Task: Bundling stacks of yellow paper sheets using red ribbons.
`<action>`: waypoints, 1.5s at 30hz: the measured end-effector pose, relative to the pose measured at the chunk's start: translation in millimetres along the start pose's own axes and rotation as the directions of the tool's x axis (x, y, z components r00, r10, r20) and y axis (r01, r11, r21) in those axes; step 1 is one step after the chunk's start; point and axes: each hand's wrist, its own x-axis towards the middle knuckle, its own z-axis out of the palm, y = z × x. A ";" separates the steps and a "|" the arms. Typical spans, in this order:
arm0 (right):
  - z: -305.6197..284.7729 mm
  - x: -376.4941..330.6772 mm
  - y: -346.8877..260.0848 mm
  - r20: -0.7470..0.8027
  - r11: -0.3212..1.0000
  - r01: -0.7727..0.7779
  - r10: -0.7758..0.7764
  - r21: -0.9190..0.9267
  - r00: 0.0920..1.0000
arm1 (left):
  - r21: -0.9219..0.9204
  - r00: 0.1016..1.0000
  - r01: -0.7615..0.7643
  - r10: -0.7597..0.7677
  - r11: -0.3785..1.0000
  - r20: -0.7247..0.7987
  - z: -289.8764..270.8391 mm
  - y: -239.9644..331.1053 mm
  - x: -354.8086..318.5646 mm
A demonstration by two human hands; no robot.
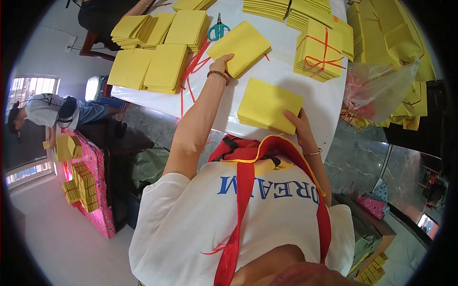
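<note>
My left hand [223,64] grips the near left edge of a stack of yellow paper [243,46], its thumb on top and its other fingers mostly hidden. That stack is tilted on the white table [214,112]. Closer to me, my right hand [301,127] holds the right side of a second stack of yellow paper [268,103] by the table's front edge. The two stacks are apart. Just beyond the left-hand stack lie scissors with green handles [218,32]. Red ties [193,66] trail beside them and hang over the table edge.
More yellow paper stacks [164,67] fill the table's left. A stack bound with red string [318,53] stands at the right, beside a clear plastic bag [377,90]. Across the room at left, a person [52,112] works at a pink-covered table [101,190]. Another person's arm [138,8] shows at the far left.
</note>
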 end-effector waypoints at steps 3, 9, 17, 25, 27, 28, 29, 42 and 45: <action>1.7 -1.0 -2.6 0.004 1.000 -0.007 0.007 0.008 1.000 | 0.055 0.993 -0.087 0.091 0.995 -0.069 2.4 -1.1 3.1; 7.3 -7.5 -9.0 -0.002 0.999 0.017 -0.016 0.041 1.000 | 0.124 0.933 -0.350 0.357 0.929 -0.046 20.6 -5.2 -11.2; 3.7 -1.2 -6.1 -0.006 0.999 0.016 -0.016 0.030 1.000 | -0.015 0.918 -0.297 0.289 0.955 0.270 11.3 47.8 -43.9; 7.0 -4.8 0.8 -0.011 0.997 0.010 -0.009 0.072 1.000 | 0.033 0.803 0.236 -0.214 0.971 0.556 13.6 68.0 -118.2; 3.7 -3.6 -2.6 0.044 0.997 0.031 -0.035 0.076 0.998 | 0.093 0.779 0.241 -0.250 0.966 0.575 21.1 60.8 -125.5; -0.2 -2.8 0.7 0.040 0.996 0.015 -0.019 0.087 0.999 | 0.133 0.755 0.302 -0.322 0.944 0.571 22.4 57.3 -125.9; -5.7 -0.4 4.4 0.048 0.998 0.031 -0.034 0.047 0.998 | 0.172 0.727 0.363 -0.394 0.916 0.563 24.0 53.9 -127.7; -2.1 -3.3 8.7 -0.037 0.995 0.078 -0.081 -0.065 0.996 | 0.590 0.771 0.269 -0.537 0.761 0.342 37.2 23.9 -129.4; -0.6 -4.3 12.1 -0.074 0.998 0.028 -0.032 -0.050 0.997 | 0.622 0.786 0.234 -0.522 0.747 0.332 36.1 20.1 -131.1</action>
